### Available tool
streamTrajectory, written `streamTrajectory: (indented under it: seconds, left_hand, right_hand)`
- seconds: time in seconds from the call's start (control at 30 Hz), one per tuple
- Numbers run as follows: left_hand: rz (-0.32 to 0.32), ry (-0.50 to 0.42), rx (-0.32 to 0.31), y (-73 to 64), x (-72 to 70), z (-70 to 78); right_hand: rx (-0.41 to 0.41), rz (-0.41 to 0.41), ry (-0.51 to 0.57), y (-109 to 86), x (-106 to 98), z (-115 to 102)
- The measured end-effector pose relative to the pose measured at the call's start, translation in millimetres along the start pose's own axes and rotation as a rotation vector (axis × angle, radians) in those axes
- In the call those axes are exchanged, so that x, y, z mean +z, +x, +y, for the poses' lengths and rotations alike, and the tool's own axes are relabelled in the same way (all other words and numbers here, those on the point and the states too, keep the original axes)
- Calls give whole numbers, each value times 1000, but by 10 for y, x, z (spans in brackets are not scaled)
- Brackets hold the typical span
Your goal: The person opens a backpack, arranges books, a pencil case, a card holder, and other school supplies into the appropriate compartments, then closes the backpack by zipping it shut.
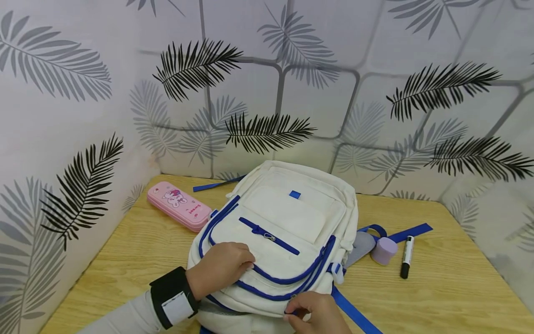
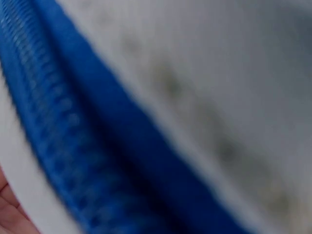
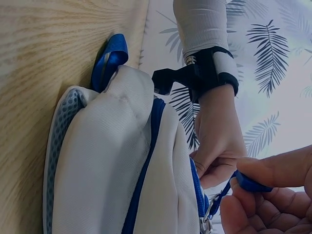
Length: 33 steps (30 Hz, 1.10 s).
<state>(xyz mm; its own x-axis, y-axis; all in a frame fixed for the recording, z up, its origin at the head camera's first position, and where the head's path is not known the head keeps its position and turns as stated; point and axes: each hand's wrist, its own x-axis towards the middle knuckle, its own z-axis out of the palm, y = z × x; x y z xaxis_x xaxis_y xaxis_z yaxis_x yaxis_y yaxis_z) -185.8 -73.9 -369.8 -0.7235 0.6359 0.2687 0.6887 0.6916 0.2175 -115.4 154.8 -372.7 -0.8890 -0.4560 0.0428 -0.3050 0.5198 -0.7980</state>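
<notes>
A white backpack (image 1: 273, 273) with blue zipper trim lies front side up, its lower end toward me. My left hand (image 1: 223, 269) grips the edge of its front pocket beside the blue trim, fingers curled. At the lower right of the bag, my right hand (image 1: 319, 313) pinches a blue zipper pull (image 3: 251, 183) between thumb and finger. In the right wrist view, the pull's cord leads to a metal slider (image 3: 205, 225) on the bag's side. Close up and blurred, blue zipper teeth (image 2: 53, 112) cross the left wrist view.
On the wooden table (image 1: 454, 287), a pink pencil case (image 1: 179, 206) lies left of the bag. To its right are a light purple round container (image 1: 384, 251) and a black-capped white marker (image 1: 407, 257). Blue straps (image 1: 354, 311) spread from the bag. Leaf-patterned covering (image 1: 317, 106) rises behind.
</notes>
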Motion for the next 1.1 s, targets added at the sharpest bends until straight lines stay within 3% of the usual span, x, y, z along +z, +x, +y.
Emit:
streamTrajectory:
  seconds: [0.1, 0.37, 0.6, 0.73, 0.8, 0.93, 1.0, 1.1]
  left_hand:
    - [-2, -4, -6, -1, 6, -1]
    - [22, -14, -17, 8, -1, -1]
    - [4, -48, -70, 11, -17, 35]
    - [-16, -85, -70, -37, -100, 161]
    - [-43, -106, -18, -78, -149, 262]
    - [-179, -117, 107, -134, -159, 472]
    - [-242, -108, 123, -138, -124, 553]
    - [-247, -106, 99, -133, -52, 621]
  right_hand:
    - [29, -2, -6, 8, 25, -32]
    - [-103, 13, 10, 47, 120, -70]
    - [-106, 20, 30, 60, 136, -66]
    - [-87, 41, 58, 47, 112, -71]
    - [-54, 44, 70, 44, 95, -81]
    - [3, 45, 92, 48, 73, -98]
    - [-2, 53, 102, 44, 79, -101]
    - [-33, 71, 115, 34, 97, -98]
